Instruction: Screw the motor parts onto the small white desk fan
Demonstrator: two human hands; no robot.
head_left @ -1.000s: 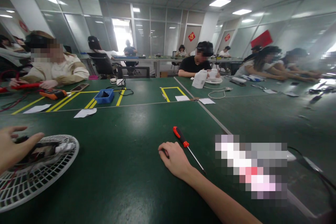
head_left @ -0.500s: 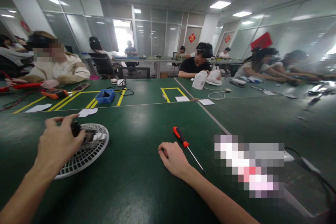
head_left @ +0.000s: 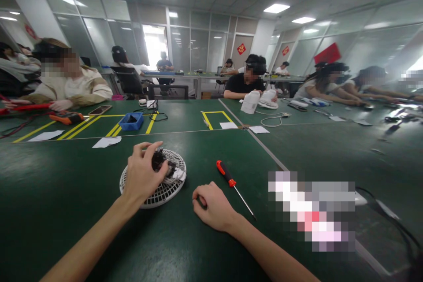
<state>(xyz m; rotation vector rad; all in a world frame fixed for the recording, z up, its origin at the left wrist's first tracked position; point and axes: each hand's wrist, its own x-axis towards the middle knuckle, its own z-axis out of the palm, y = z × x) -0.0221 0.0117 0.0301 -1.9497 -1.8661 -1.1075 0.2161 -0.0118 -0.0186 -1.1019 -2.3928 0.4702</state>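
White grille (head_left: 166,193) moved rightward, left hand (head_left: 141,175) grasping its dark centrepiece (head_left: 159,160), right hand (head_left: 213,206) loosely curled near screwdriver (head_left: 232,183)

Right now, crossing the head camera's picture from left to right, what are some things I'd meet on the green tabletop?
Orange multimeter, smartphone, round white grille, red-and-black screwdriver, pale cable.

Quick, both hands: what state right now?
Left hand: closed around the dark part on the white grille.
Right hand: loosely closed, nothing visible in it, beside the screwdriver.
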